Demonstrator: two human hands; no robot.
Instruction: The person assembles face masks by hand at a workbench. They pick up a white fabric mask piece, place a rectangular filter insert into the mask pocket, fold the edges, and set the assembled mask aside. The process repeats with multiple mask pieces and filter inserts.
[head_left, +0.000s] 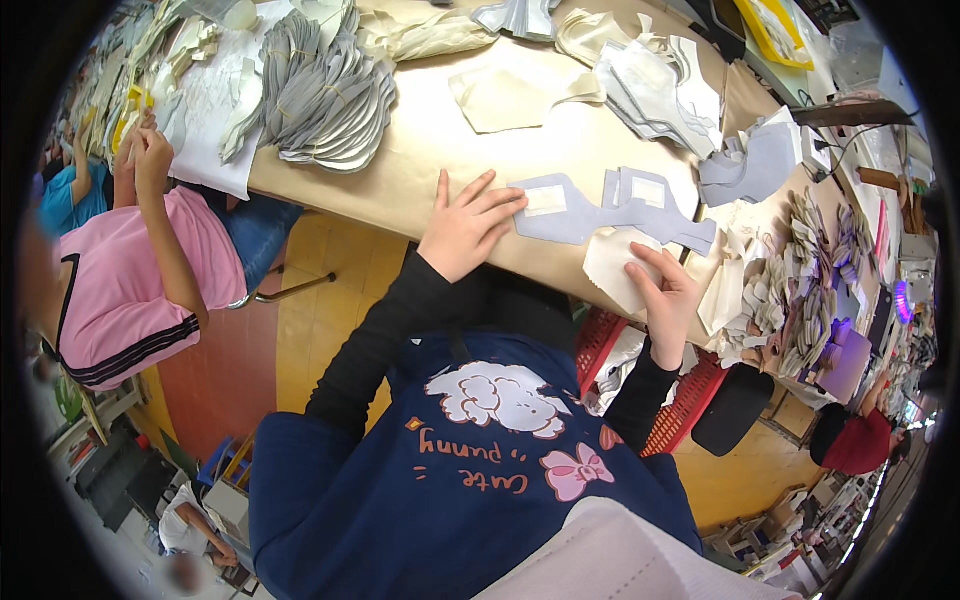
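My left hand [468,225] lies flat at the table's front edge, fingers spread, its fingertips touching the left end of a grey fabric piece [575,218]. That piece has an irregular cut shape and a cream rectangular patch [546,200] on its left end. A second cream patch [648,192] sits on the grey material farther right. My right hand [668,295] pinches a cream cut piece [615,268] between thumb and fingers. This cream piece overlaps the grey one's lower edge and reaches over the table edge.
Bundled grey cut pieces [325,95] stand at the far left of the brown table [350,190]. Cream sheets [510,98] and more stacks [655,95] lie behind. Loose scraps [800,290] crowd the right. Below is a red basket [685,405]; a person in pink [150,270] sits left.
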